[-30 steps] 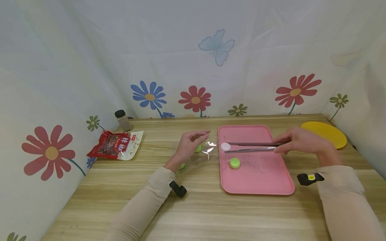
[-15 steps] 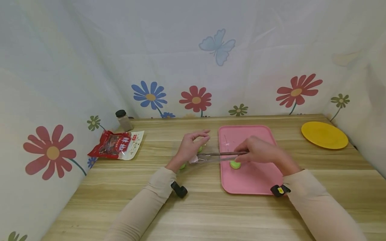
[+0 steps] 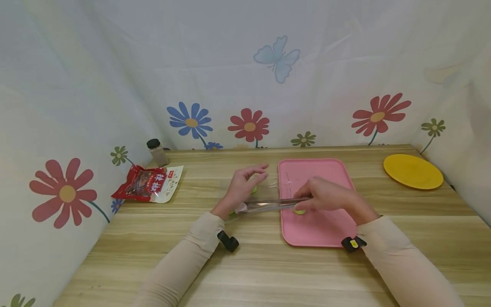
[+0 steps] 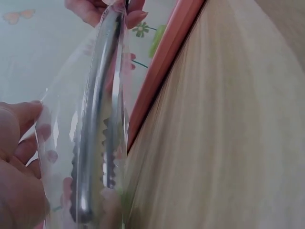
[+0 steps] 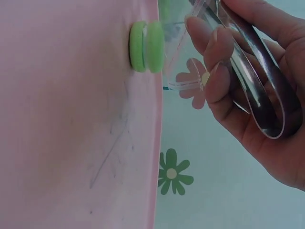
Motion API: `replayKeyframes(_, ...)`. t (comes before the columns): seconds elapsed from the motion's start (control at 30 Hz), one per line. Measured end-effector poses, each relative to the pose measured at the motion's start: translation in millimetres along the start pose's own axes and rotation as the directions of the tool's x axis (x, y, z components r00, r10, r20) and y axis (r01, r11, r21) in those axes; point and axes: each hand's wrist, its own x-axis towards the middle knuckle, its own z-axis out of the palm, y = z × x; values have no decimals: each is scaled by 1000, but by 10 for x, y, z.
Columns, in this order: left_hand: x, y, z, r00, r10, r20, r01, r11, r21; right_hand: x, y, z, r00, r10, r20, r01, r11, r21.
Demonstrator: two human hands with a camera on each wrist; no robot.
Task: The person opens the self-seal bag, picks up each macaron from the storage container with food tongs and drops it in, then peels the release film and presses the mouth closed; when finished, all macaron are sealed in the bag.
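Inside a clear plastic bag (image 4: 59, 112), silver metal tongs (image 4: 89, 138) extended, curled right hand (image 3: 324, 194) gripped them, left hand (image 3: 238, 187) pinched the bag.

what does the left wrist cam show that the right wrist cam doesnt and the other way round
Only left wrist: the left hand and the toothed tips of the tongs inside the clear bag. Only right wrist: the tongs' bent end and dark marks on the pink tray. Both: the right hand holding the tongs, part of the bag, the tray, a green piece and flower print.
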Motion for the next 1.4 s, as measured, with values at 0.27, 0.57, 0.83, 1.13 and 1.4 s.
replayKeyframes(0.27, 0, -8, 4, 999, 25, 21, -25, 1000, 13, 16, 17, 16, 1000, -27, 15, 26, 999, 27)
replayKeyframes(0.57, 4, -17, 4, 999, 41, 35, -40, 999, -21, 34, 33, 20, 999, -31, -9, 31, 999, 8)
replayKeyframes(0.83, 1, -25, 7, 998, 46, 43, -44, 998, -45, 47, 62, 34, 998, -58, 5, 58, 998, -11)
replayKeyframes(1.13, 18, -13, 15, 999, 17, 34, -16, 999, -30, -61, 58, -75, 998, -54, -41, 51, 995, -85)
replayKeyframes(1.4, 17, -37, 5, 999, 14, 31, -13, 999, -41, -357, 135, -351, 998, 6, -70, -8, 1000, -19)
